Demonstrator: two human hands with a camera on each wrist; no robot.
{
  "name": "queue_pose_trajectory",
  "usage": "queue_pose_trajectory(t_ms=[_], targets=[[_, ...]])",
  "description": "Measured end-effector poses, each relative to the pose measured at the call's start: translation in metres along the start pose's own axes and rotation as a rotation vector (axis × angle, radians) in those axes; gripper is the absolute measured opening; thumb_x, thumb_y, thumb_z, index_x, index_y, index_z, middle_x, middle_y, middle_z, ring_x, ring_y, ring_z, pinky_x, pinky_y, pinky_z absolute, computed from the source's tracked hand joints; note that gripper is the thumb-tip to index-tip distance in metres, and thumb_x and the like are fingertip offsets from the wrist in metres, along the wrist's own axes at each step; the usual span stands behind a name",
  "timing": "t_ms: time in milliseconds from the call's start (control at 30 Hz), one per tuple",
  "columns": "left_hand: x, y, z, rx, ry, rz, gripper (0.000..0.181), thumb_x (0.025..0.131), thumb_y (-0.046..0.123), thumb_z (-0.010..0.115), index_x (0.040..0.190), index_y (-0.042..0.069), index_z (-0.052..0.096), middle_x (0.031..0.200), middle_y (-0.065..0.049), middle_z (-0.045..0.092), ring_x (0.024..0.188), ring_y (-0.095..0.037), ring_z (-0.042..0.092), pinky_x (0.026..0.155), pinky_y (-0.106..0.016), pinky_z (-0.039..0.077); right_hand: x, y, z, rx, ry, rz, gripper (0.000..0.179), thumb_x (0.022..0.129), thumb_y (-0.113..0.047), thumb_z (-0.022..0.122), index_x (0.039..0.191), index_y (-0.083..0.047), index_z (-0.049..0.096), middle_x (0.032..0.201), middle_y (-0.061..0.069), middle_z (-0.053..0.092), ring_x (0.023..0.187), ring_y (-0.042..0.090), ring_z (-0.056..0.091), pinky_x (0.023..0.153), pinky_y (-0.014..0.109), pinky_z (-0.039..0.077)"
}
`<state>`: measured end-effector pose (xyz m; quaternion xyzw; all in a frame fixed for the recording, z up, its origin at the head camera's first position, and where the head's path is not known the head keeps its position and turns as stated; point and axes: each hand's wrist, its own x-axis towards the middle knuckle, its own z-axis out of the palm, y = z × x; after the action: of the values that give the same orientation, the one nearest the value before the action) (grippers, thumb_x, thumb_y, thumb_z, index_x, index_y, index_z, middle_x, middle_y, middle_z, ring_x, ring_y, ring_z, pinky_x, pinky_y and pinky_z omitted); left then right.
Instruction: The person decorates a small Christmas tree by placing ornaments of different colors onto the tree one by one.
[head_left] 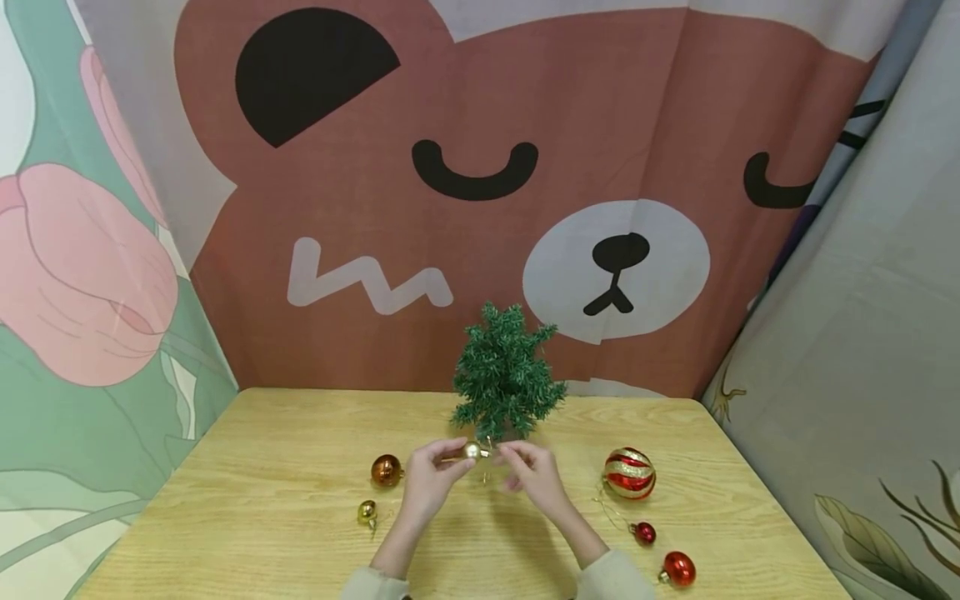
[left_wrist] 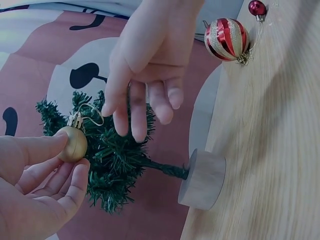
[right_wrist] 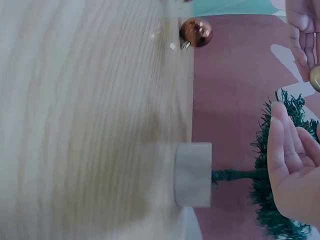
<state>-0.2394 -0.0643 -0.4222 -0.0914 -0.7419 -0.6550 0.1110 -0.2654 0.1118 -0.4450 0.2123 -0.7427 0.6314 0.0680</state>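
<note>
Between the thumb and fingers of my left hand (head_left: 429,483) is a small gold bauble (left_wrist: 73,144), held by its round body. Its capped end points toward my right hand, and a thin hanging loop (left_wrist: 94,116) curves out from the cap. My right hand (left_wrist: 152,75) hovers beside that loop, its fingers loosely extended. Whether a fingertip touches the loop, I cannot tell. Just behind both hands stands a small green artificial Christmas tree (head_left: 506,371) on a round pale base (left_wrist: 202,179). In the right wrist view the gold bauble (right_wrist: 315,77) shows only partly, at the edge.
Left of my hands lie an orange-brown bauble (head_left: 386,471) and a small shiny gold bauble (head_left: 367,512). On the right are a large red-and-gold striped bauble (head_left: 630,473), a small dark red one (head_left: 643,533) and a red one (head_left: 678,569). Patterned curtains (head_left: 360,350) surround the wooden table (head_left: 285,467).
</note>
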Motion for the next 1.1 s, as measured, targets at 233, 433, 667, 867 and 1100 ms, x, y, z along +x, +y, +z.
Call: queue_pose_trajectory(t_ms=[233,433,667,867,1100], targets=[[0.0017,-0.0003,0.0019,-0.018,-0.005,0.011,0.032,0.076,-0.003,0.069,0.106,-0.013,0.06,0.101,-0.025,0.063,0.092,-0.035,0.062,0.076,-0.025,0.051,-0.001,0.011,0.0034,0.296,-0.088,0.339,0.053,0.098,-0.037,0.04,0.117,0.011,0.05,0.099,0.015,0.063,0.059,0.011,0.062,0.053,0.023,0.051],[0.0014,0.0014,0.003,-0.039,-0.011,0.002,0.034,0.077,-0.002,0.069,0.107,-0.013,0.06,0.103,-0.024,0.063,0.095,-0.034,0.062,0.078,-0.024,0.051,-0.0012,0.0107,0.0043,0.484,-0.142,0.404,0.042,0.098,-0.04,0.038,0.106,-0.003,0.054,0.092,0.003,0.065,0.058,0.007,0.061,0.054,0.019,0.05],[0.0032,-0.001,0.0035,-0.064,-0.009,-0.016,0.035,0.076,0.001,0.071,0.107,-0.011,0.061,0.101,-0.02,0.064,0.093,-0.029,0.063,0.078,-0.025,0.051,-0.0015,0.007,0.0037,0.604,-0.213,0.408,0.036,0.1,-0.037,0.032,0.099,-0.008,0.053,0.083,-0.002,0.065,0.058,0.007,0.062,0.054,0.019,0.05],[0.0044,-0.0023,0.004,-0.061,0.0,-0.013,0.034,0.076,-0.002,0.07,0.107,-0.013,0.06,0.1,-0.02,0.064,0.092,-0.029,0.063,0.077,-0.023,0.051,-0.0011,0.0074,0.0025,0.713,-0.291,0.37,0.035,0.101,-0.034,0.028,0.094,-0.014,0.055,0.083,-0.004,0.065,0.06,0.006,0.063,0.056,0.018,0.05],[0.0027,0.0002,0.0042,-0.071,0.001,0.003,0.032,0.077,-0.003,0.068,0.106,-0.013,0.06,0.1,-0.024,0.063,0.092,-0.033,0.061,0.076,-0.024,0.051,-0.0011,0.0085,0.0021,0.772,-0.352,0.318,0.034,0.101,-0.033,0.029,0.094,-0.017,0.059,0.087,-0.003,0.064,0.063,0.005,0.061,0.057,0.017,0.048]])
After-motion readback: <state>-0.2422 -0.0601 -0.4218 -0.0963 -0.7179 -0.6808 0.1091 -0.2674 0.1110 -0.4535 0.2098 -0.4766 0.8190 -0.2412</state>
